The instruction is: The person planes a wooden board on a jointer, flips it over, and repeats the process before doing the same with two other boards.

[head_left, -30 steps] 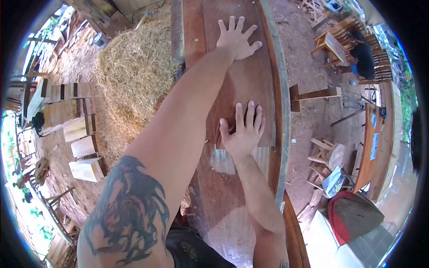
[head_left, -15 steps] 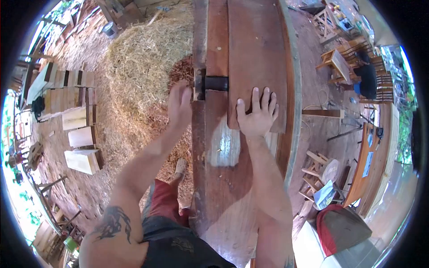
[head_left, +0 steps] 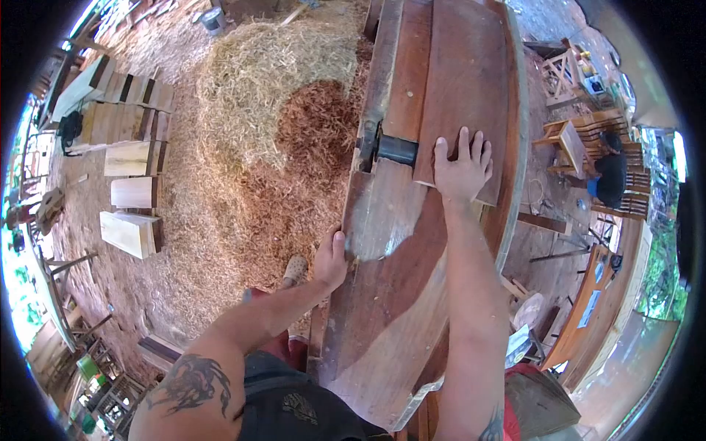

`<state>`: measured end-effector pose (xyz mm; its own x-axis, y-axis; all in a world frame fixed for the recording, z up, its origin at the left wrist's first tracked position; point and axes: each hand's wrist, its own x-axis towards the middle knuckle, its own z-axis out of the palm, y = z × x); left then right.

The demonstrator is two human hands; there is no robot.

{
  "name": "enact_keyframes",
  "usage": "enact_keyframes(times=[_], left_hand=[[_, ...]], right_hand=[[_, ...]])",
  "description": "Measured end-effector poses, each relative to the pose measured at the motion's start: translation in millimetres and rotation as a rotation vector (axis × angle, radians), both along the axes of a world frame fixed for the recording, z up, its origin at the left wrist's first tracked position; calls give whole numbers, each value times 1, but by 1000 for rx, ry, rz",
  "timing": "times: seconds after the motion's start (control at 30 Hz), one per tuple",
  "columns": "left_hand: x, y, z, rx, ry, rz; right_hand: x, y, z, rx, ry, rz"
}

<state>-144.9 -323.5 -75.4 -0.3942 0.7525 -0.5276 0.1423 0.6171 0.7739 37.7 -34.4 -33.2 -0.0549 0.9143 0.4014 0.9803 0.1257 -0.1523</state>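
Note:
My right hand lies flat with spread fingers on the near end of a reddish-brown wooden board. The board rests lengthwise on a long jointer table and runs off toward the far end. Left of the board's near end, a dark cylindrical cutter head shows in a gap across the table. My left hand is closed on the table's left edge, nearer to me than the cutter head. Its fingertips are partly hidden at the edge.
A large heap of wood shavings covers the ground to the left. Beyond it lie several pale timber blocks. On the right are a person near a small wooden table, and a long orange-brown plank.
The board and my right hand have slid away from me relative to the cutter head. My left hand has come back from beside the cutter head to the table's edge. The view has turned slightly.

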Motion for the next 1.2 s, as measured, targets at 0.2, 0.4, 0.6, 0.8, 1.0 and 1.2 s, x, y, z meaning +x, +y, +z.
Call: enact_keyframes(times=[0.2,0.4,0.6,0.8,1.0,1.2], left_hand=[[2,-3,-8,84,68,14],[-1,3,5,22,51,-2],[-3,1,-1,40,92,-39],[-5,4,1,33,138,-62],[-6,6,3,8,150,-81],[-4,4,-7,31,141,-75]], right_hand=[[-5,31,-6,5,-17,-19],[-8,62,-14,-5,-58,-45],[-35,144,-11,-201,-52,-90],[-215,155,25,-402,-100,-145],[-308,151,65,-590,-71,-172],[-340,140,57,-639,-339,-133]])
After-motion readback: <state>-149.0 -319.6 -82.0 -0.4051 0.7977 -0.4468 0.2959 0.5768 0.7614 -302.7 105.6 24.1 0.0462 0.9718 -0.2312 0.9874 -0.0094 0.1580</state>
